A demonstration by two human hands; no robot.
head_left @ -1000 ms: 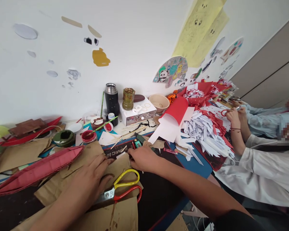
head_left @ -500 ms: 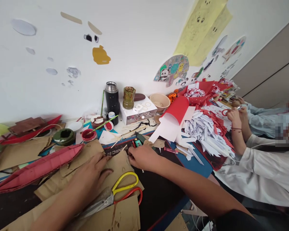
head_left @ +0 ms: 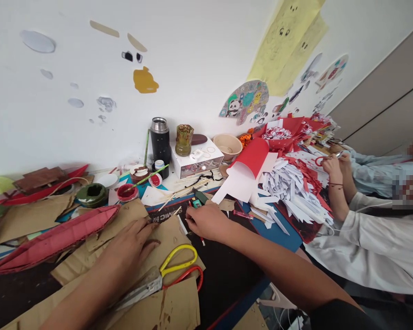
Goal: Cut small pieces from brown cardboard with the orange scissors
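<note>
My left hand lies flat, fingers spread, on a sheet of brown cardboard. My right hand rests at the cardboard's far right corner, its fingers curled on a thin red pen that sticks out below the hand. A small white strip lies just off its fingertips. Scissors with one yellow and one red handle lie on the cardboard between my forearms, blades pointing left under my left arm.
A red paper boat lies to the left. Behind are a black flask, white box, bowl and paint pots. White paper strips pile up at right, where another person's hands work.
My right hand has shifted a little up and right, off the cardboard's corner. The scissors slid down and left. My left hand stays pressed on the cardboard.
</note>
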